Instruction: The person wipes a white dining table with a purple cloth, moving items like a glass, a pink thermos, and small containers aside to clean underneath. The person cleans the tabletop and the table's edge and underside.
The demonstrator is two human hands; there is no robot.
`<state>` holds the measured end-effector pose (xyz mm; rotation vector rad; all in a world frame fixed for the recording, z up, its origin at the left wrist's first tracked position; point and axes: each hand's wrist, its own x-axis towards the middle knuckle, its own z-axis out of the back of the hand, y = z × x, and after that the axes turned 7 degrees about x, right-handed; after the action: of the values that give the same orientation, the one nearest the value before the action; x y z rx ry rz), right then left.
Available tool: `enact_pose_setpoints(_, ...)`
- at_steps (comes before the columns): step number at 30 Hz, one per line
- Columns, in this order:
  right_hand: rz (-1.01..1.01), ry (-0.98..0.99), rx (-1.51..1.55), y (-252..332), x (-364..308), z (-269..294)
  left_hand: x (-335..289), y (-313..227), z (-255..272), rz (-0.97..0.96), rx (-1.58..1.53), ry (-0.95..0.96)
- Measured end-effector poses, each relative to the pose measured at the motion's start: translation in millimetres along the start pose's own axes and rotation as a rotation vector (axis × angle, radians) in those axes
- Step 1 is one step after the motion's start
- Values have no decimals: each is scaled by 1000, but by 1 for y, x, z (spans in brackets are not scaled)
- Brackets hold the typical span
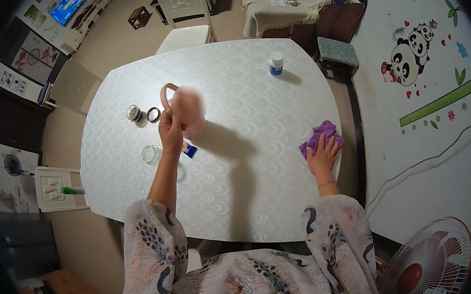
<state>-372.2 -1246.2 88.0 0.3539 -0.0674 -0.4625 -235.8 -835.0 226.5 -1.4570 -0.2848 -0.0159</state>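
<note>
My left hand (170, 135) is closed on the handle of a pink jug (189, 106), over the left half of the table. The jug's upper part is blurred; its curved handle loops up on the left. Below my left hand lie a small blue packet (189, 150) and a clear glass jar (151, 154). Further left, a small jar with dark contents (134, 113) stands beside a round dark-rimmed lid (153, 115). Near the table's right edge, my right hand (322, 158) lies with fingers spread on a crumpled purple cloth (325, 134).
A white bottle with a blue label (276, 63) stands toward the far edge of the pale patterned table (259, 194). Beyond are a white chair (186, 36) and a grey stool (338, 54). A red-rimmed fan (429, 279) is at near right, beside a wall with a cable (421, 161).
</note>
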Motion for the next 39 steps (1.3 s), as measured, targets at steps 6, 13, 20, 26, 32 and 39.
enact_pose_setpoints(6, 162, 88, 27, 21, -47, 4, -14, -8, -16, -15, 10, 47)
enact_pose_setpoints(13, 232, 43, 66, 37, -21, -8, -5, -12, 19, 80, -12, -49)
enact_pose_setpoints(20, 173, 115, 75, 90, 69, -23, -20, -17, 14, 77, 47, -62)
enact_pose_setpoints(26, 260, 119, 77, 120, 99, -35, -28, -5, 11, 56, 20, -81)
enact_pose_setpoints(32, 479, 117, 98, 89, 21, -26, -54, -6, 4, 44, 78, -304)
enact_pose_setpoints(39, 158, 79, 9, 19, 55, 10, -99, 39, -67, -7, 59, -14)
